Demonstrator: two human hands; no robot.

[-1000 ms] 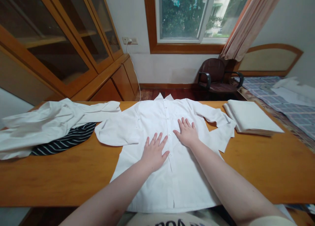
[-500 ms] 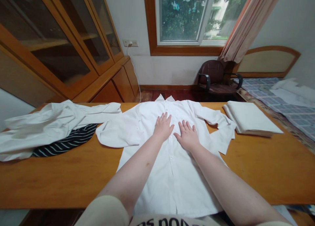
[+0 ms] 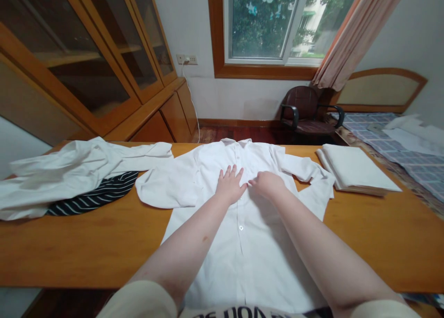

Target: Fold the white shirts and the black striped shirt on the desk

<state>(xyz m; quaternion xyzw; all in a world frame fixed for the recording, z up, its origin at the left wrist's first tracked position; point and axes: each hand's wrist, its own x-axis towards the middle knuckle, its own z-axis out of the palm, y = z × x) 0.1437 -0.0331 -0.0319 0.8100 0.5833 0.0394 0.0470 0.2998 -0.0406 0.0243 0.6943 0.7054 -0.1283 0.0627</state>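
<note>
A white button-up shirt [image 3: 215, 248] lies front up on the table, its collar at the far edge and its sleeves spread to both sides. My left hand [image 3: 229, 185] rests flat on the chest, left of the button line, fingers spread. Just right of it, my right hand [image 3: 267, 184] is closed, thumb and fingers pinched at the shirt's front edge by the button line. The exact bit of cloth between those fingertips is hidden. A small button [image 3: 241, 228] shows lower down the front.
Crumpled white clothing [image 3: 79, 165] lies on the table's left, over a black-and-white striped cloth [image 3: 97, 195]. A stack of folded white cloth [image 3: 357, 168] sits at the right. Beyond the wooden table [image 3: 374, 244] stand a dark chair [image 3: 301, 107], a bed [image 3: 398, 135] and a glass-door cabinet [image 3: 138, 100].
My right hand has gone from lying flat with fingers spread to a pinch at the button line. The collar points have folded down. My left hand stays nearly in place.
</note>
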